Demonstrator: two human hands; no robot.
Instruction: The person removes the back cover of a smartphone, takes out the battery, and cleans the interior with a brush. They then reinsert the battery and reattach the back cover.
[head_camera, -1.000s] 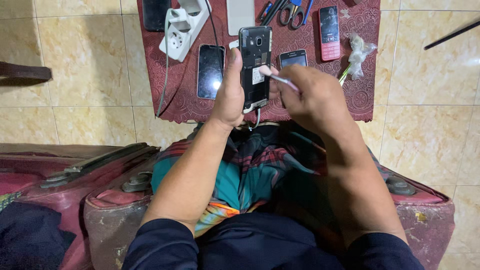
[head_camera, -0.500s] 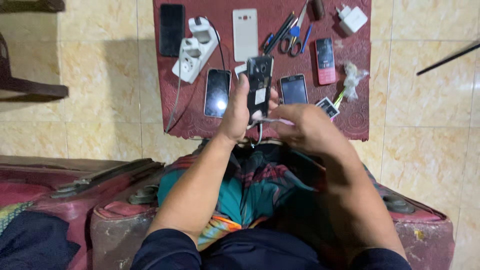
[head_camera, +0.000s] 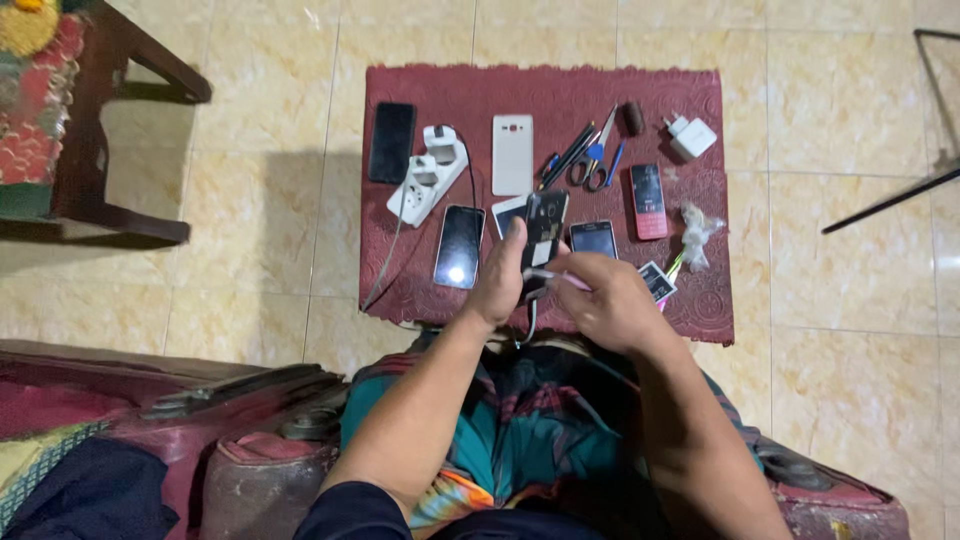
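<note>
A seated person's left hand (head_camera: 497, 283) grips an opened black phone (head_camera: 545, 229) upright above a red mat (head_camera: 690, 300), fingers wrapped around its edge. The right hand (head_camera: 605, 300) pinches a thin tool (head_camera: 548, 274) against the phone's lower part. Other phones, scissors (head_camera: 592, 160) and a power strip (head_camera: 428, 187) lie on the mat.

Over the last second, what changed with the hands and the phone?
The view pulled back and tilted up, so more of the red mat and floor shows. The left hand still grips the opened phone upright. The right hand dropped lower and now pinches a thin tool at the phone's bottom edge. Nothing was let go. The spare phones, scissors and power strip lie as before.
</note>
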